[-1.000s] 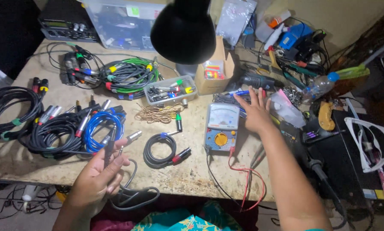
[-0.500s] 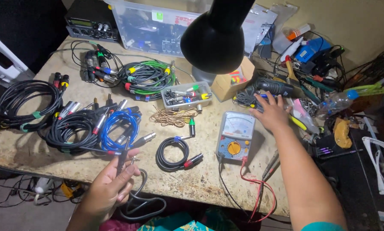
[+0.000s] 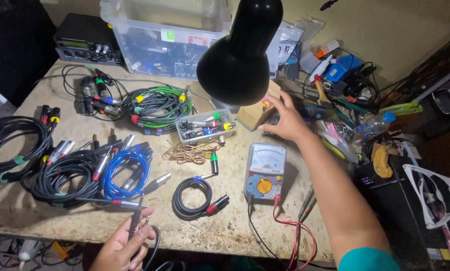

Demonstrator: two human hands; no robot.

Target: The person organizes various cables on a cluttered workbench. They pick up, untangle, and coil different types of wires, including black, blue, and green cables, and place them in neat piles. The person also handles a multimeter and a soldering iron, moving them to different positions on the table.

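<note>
A: Left hand (image 3: pixel 122 246)?
B: Closed around a black cable plug (image 3: pixel 136 221), at the near bench edge, held upright, seemingly for inspection.
A: Right hand (image 3: pixel 285 120)?
B: Fingers spread, empty, reaching beside the small cardboard box (image 3: pixel 252 113), beyond the analog multimeter (image 3: pixel 265 171).

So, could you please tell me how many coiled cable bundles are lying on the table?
5: a large black coil at far left, a black coil beside a blue coil, a green coil near the bin, and a small black coil by the multimeter. Overlapping coils may hide more.
</note>
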